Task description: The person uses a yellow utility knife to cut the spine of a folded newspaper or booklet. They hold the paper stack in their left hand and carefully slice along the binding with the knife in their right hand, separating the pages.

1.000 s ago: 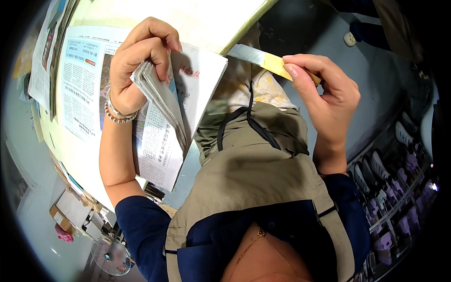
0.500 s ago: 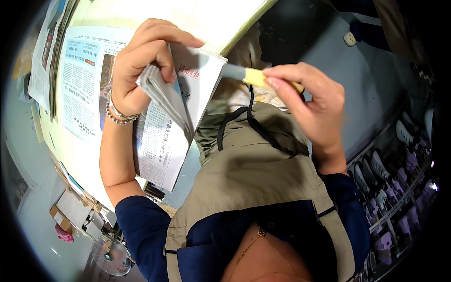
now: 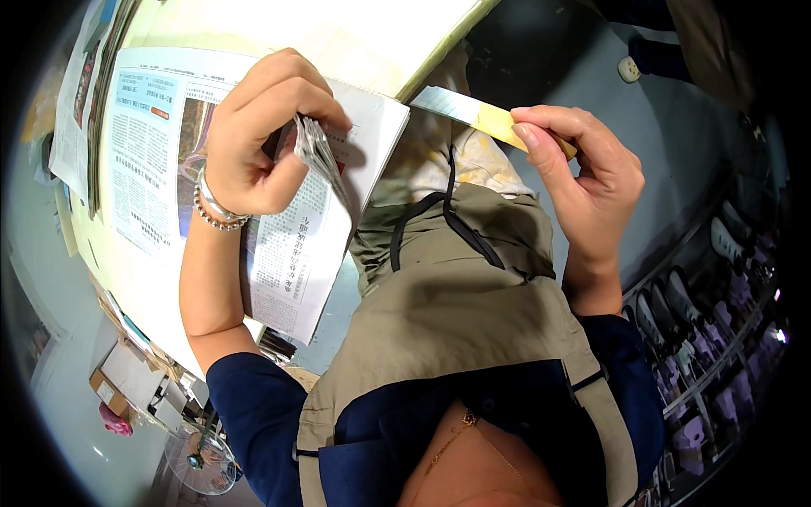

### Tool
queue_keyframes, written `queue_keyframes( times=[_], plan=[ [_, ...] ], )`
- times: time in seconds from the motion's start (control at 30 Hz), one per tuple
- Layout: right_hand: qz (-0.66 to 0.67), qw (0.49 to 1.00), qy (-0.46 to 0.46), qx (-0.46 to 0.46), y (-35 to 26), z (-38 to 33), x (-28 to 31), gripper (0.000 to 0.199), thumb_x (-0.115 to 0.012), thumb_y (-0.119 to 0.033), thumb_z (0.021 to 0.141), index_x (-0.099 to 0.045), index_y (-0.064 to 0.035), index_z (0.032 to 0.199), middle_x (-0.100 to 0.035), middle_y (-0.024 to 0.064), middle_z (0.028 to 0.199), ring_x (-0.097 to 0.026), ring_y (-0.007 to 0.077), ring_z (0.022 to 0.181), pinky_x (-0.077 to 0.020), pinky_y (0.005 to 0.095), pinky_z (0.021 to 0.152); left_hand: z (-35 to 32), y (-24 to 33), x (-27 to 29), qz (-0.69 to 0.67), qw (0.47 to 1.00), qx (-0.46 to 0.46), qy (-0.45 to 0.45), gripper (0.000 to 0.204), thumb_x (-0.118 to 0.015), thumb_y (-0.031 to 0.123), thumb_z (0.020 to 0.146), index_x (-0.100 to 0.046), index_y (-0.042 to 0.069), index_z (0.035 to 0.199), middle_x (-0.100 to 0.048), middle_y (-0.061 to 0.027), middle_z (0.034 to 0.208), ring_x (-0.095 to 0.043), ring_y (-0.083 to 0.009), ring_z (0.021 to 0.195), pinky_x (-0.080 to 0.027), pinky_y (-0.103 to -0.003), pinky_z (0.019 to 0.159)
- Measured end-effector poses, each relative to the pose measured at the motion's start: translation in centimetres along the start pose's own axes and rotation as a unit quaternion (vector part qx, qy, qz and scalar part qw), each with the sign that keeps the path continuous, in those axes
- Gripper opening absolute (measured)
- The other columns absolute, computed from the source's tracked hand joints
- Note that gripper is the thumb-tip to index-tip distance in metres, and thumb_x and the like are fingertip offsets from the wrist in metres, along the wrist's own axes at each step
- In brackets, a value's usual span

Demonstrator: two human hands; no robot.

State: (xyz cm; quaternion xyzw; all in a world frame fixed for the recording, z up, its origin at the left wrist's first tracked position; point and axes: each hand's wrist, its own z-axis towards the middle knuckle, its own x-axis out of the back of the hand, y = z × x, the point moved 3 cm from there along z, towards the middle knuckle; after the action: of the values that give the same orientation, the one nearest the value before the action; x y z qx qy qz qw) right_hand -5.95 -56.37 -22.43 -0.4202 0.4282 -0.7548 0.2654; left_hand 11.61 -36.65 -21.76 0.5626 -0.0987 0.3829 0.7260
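Observation:
My left hand [image 3: 266, 139] is closed around a folded bundle of thin grey-white layers [image 3: 318, 156], with their edges bunched between thumb and fingers. The bundle's lower end meets a newspaper [image 3: 287, 291] whose right edge reaches the table's side; I cannot make out the layers' material. Between thumb and fingertips, my right hand [image 3: 587, 160] pinches a flat blade [image 3: 452, 105] by its yellow wrapped grip [image 3: 498, 124]. The blade points left, its tip close to the newspaper's upper right corner, above my lap. Part of the grip is covered by my fingers.
A pale yellow table [image 3: 338, 38] carries another printed sheet [image 3: 144, 160] and a pile of papers [image 3: 80, 127] at far left. A rack [image 3: 676, 406] of shoes and purple forms stands right. A fan [image 3: 198, 460] is lower left; another person's leg [image 3: 718, 51] shows upper right.
My right hand has shifted slightly right, and the blade now shows sharply and tilted. My left hand has turned, so the bundle sits higher and shows less of its length.

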Motion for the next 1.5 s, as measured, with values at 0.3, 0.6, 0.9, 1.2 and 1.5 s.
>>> queue_keyframes(
  times=[0.3,0.6,0.9,1.2,1.5],
  plan=[
    [-0.005,1.0,-0.015,0.003,0.05,0.11,-0.24,0.009,-0.071,0.002,0.082,-0.072,-0.0004,0.091,-0.069,0.0062,0.078,-0.061,0.0087,0.063,-0.0438,0.0208,0.052,-0.01,-0.12,-0.17,0.008,1.0,-0.017,-0.006,0.015,-0.049,0.008,0.051,-0.053,0.004,0.064,-0.055,-0.0085,0.071,-0.052,-0.0211,0.066,-0.041,-0.029,0.059],
    [0.007,0.998,-0.02,-0.053,-0.46,0.0,-0.15,0.008,-0.071,0.001,0.083,-0.072,0.0025,0.09,-0.07,0.0065,0.083,-0.056,0.0076,0.068,-0.0431,0.0202,0.062,-0.22,-0.27,-0.27,0.015,1.0,-0.011,-0.005,0.017,-0.047,0.01,0.048,-0.052,0.004,0.064,-0.055,-0.0083,0.07,-0.051,-0.0207,0.065,-0.041,-0.029,0.059],
    [0.004,0.999,-0.021,-0.043,-0.39,0.02,-0.23,0.008,-0.071,0.002,0.083,-0.071,0.0027,0.091,-0.07,0.0073,0.083,-0.057,0.0084,0.069,-0.0433,0.0207,0.062,-0.18,-0.23,-0.27,0.013,1.0,-0.011,-0.005,0.017,-0.047,0.01,0.048,-0.052,0.004,0.064,-0.055,-0.0085,0.07,-0.051,-0.021,0.065,-0.041,-0.029,0.059],
    [0.003,0.999,-0.008,-0.049,-0.49,-0.09,-0.13,0.008,-0.071,0.001,0.082,-0.071,0.0027,0.09,-0.07,0.0065,0.082,-0.055,0.0082,0.067,-0.0423,0.0205,0.061,-0.08,-0.19,-0.28,0.018,1.0,-0.009,-0.008,0.016,-0.048,0.01,0.049,-0.051,0.004,0.063,-0.055,-0.0084,0.069,-0.051,-0.0211,0.065,-0.041,-0.029,0.059],
    [0.006,0.998,-0.024,-0.056,-0.61,-0.05,-0.07,0.008,-0.071,0.001,0.082,-0.071,0.0025,0.09,-0.07,0.0069,0.083,-0.056,0.0086,0.068,-0.043,0.0211,0.062,-0.16,-0.28,-0.28,0.02,1.0,-0.012,-0.01,0.017,-0.048,0.011,0.048,-0.051,0.004,0.064,-0.055,-0.0084,0.07,-0.051,-0.0212,0.065,-0.041,-0.03,0.06]
  ],
)
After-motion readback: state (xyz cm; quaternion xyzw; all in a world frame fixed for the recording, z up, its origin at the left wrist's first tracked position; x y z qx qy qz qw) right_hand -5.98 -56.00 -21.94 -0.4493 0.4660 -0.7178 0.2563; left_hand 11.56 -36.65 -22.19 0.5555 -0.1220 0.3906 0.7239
